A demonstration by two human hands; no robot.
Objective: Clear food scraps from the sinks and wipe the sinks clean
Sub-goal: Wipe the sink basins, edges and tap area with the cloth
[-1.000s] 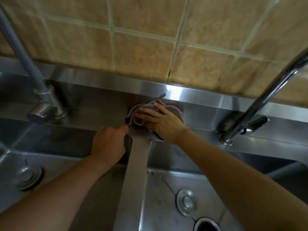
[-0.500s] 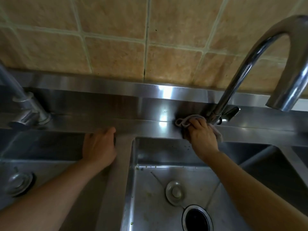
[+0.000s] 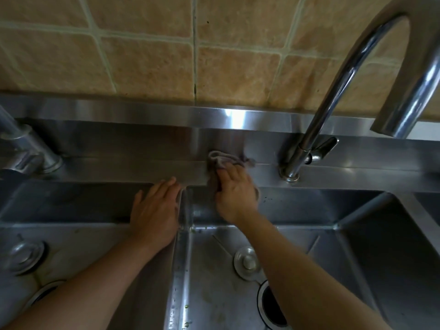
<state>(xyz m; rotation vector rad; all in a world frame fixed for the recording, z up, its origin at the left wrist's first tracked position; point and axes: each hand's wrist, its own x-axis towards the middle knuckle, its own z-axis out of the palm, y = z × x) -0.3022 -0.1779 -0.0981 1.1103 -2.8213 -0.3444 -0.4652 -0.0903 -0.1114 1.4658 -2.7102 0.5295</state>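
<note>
A grey cloth [image 3: 222,160] lies bunched on the steel back ledge [image 3: 142,166] behind the right sink [image 3: 321,234]. My right hand [image 3: 234,194] grips the cloth from the near side, fingers curled over it at the sink's back rim. My left hand [image 3: 156,210] rests flat, fingers straight, on the divider [image 3: 176,270] between the two sinks, at the back right corner of the left sink [image 3: 71,232]. Small green food scraps [image 3: 187,306] cling along the right sink's left wall and back corner.
A tall curved tap [image 3: 333,91] rises right of the cloth, its base on the ledge. Another tap's base [image 3: 31,156] stands far left. The right sink holds a round stopper [image 3: 246,263] and an open drain [image 3: 273,306]; the left sink has a stopper [image 3: 25,256]. Tiled wall behind.
My right hand carried the cloth right along the ledge to the tap base, then back left toward the divider. My left hand stayed by the divider and now lies flat.
</note>
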